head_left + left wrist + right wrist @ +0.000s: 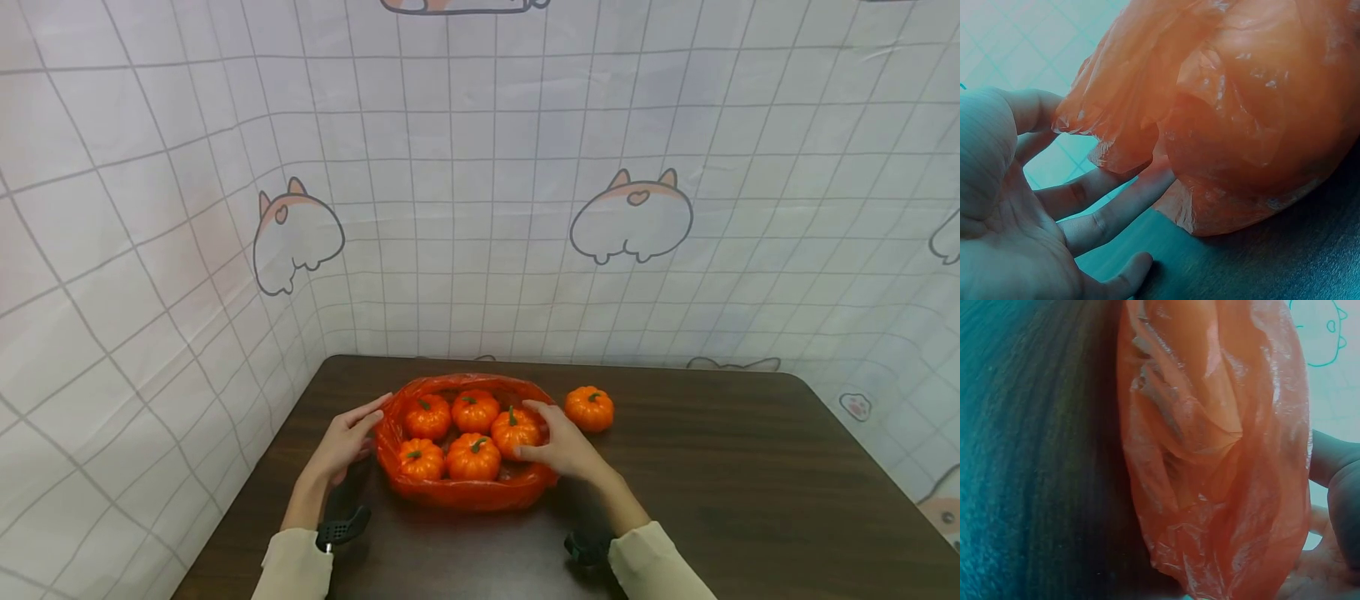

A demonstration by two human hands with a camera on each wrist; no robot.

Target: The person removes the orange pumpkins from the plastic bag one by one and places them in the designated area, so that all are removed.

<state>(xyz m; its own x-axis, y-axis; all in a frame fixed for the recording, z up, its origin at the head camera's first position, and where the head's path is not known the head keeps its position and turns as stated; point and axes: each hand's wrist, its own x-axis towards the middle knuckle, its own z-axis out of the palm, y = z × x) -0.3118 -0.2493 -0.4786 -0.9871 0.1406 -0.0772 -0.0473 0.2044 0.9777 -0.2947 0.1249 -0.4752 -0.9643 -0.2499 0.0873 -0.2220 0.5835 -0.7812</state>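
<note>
A crinkled orange-red plastic bag (480, 496) lies with its mouth spread wide on the table, several small orange pumpkins (474, 457) inside. My left hand (341, 442) is at the bag's left rim. In the left wrist view, the rim bunches at the thumb, and the other fingers (1100, 222) reach against the outer film. Over the right rim comes my right hand (562, 442), thumb and fingers around the rightmost pumpkin (513, 429). The bag's film (1210, 456) hides most of that grip in the right wrist view.
One more pumpkin (589, 409) stands outside the bag, just beyond the right hand. The dark wooden table (735, 475) reaches back to a white gridded cloth (480, 208) with cartoon animals, which also runs along the left side.
</note>
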